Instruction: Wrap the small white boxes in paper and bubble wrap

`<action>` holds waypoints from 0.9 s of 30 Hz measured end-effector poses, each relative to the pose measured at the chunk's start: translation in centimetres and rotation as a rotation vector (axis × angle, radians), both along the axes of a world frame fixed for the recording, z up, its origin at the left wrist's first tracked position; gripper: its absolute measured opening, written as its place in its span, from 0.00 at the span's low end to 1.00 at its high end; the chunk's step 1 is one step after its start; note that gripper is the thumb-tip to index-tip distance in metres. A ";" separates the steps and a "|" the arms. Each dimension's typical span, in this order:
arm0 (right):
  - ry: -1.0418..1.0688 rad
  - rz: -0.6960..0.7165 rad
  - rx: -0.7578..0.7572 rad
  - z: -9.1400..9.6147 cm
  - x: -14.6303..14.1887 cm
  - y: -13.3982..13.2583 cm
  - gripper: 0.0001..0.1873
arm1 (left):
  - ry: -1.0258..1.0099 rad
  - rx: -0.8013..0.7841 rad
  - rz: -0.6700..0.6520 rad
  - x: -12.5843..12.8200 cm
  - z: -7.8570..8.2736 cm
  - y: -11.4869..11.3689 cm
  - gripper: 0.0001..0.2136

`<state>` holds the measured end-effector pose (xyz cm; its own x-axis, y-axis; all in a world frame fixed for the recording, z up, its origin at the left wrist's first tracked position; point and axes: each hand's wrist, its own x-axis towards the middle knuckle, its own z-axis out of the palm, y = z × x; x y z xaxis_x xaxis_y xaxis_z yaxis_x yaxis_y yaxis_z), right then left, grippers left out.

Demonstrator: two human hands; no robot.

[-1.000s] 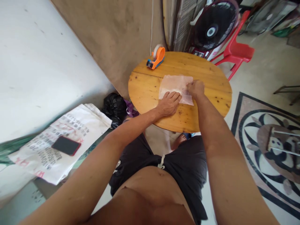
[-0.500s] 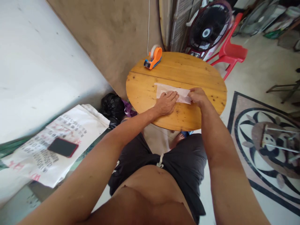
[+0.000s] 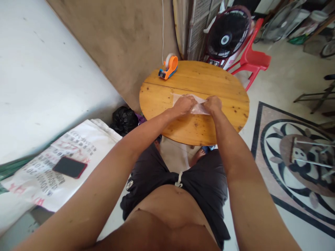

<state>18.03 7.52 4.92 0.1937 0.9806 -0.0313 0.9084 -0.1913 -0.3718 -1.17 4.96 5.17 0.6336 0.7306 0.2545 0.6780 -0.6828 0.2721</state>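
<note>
A flat, pale translucent plastic bag [image 3: 199,109] lies across the middle of the round wooden table [image 3: 193,134]. Both hands are on it. My left hand [image 3: 184,105] rests over its middle, with fingers curled in and pinching its upper part. At the right end, my right hand [image 3: 213,104] grips the plastic between closed fingers, and the plastic looks creased between the two hands. The fingertips are partly hidden, and I cannot make out what, if anything, is inside the bag.
An orange tape dispenser [image 3: 169,66] stands at the table's back left edge. Behind the table are a fan [image 3: 227,33] and a red chair [image 3: 255,59]. On the left, a phone [image 3: 70,167] lies on a white printed sack [image 3: 49,190], near a black plastic bag [image 3: 124,120].
My left hand has gone from lying flat on the plastic bag to curled fingers gripping it. My right hand has shifted slightly left, and the bag has become more creased.
</note>
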 end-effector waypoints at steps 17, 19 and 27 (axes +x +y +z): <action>0.157 -0.021 -0.022 -1.6 0.9 0.3 0.25 | 0.003 -0.014 0.084 0.0 -1.8 -0.3 0.19; 0.166 -0.039 0.000 -1.4 1.1 -0.2 0.30 | 0.000 -0.008 0.079 -0.1 -2.2 0.0 0.19; -0.022 -0.084 0.132 -0.5 -1.2 -5.3 0.34 | 0.021 0.022 0.069 -0.1 -2.6 0.1 0.17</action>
